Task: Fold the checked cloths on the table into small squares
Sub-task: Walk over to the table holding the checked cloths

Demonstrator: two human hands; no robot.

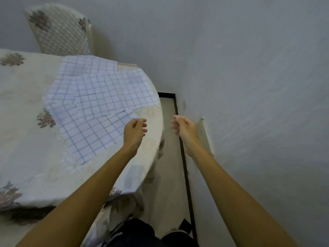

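Lilac-white checked cloths (pixel 99 97) with thin blue grid lines lie spread out flat and overlapping on the counter (pixel 154 145), in the upper middle of the frame, reaching to its rounded right edge. At least three sheets show by their separate edges and differing grid angles; where they overlap, the exact count cannot be told. One cream tablecloth (pixel 32 166) with faded flower motifs covers the counter and hangs over its edge at the lower left. One chair (pixel 60 32) in a quilted floral cover stands behind the counter at the upper left, against the grey wall (pixel 249 68).

Two bare forearms reach from the bottom of the frame toward the centre. The left grip (pixel 135 130) hangs over the counter's right side, just beside the nearest cloth edge, its back to the camera, its fingers loosely curled and holding nothing. The right grip (pixel 183 126) is off the counter, right of centre, over the strip of floor (pixel 169 157) between counter and wall, its fingers likewise loosely curled around nothing. The two face each other, apart. One black strip (pixel 185 166) runs along the floor near the wall.
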